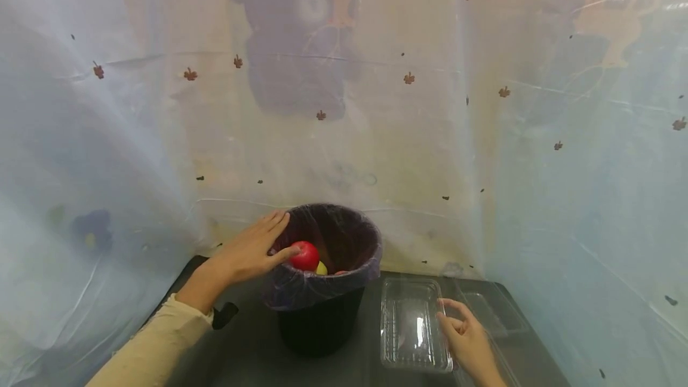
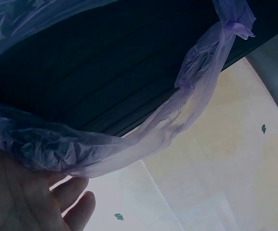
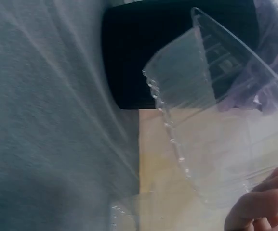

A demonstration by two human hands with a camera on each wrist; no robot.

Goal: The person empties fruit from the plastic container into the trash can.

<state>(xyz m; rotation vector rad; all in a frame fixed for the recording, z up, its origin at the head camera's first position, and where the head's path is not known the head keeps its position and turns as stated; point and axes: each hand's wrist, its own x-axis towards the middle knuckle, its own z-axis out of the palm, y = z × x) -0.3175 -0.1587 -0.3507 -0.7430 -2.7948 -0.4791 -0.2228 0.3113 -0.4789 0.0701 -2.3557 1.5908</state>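
A black trash bin (image 1: 319, 327) stands on the dark table, lined with a thin purple plastic bag (image 1: 301, 291) folded over its rim. Inside near the top lies a red apple (image 1: 306, 257), with part of a yellow-green fruit (image 1: 321, 269) beside it. My left hand (image 1: 249, 252) rests at the bin's left rim, fingers extended along the outside and thumb reaching across the rim toward the apple. To the right of the bin, my right hand (image 1: 466, 339) pinches the edge of a clear plastic container (image 1: 411, 324). The right wrist view shows this container (image 3: 201, 110) raised and tilted.
Another clear plastic container (image 1: 486, 312) lies at the table's right side. A dark object (image 1: 224, 315) is near the left sleeve. Translucent printed plastic sheeting (image 1: 398, 136) hangs behind and along both sides of the table (image 1: 236, 357).
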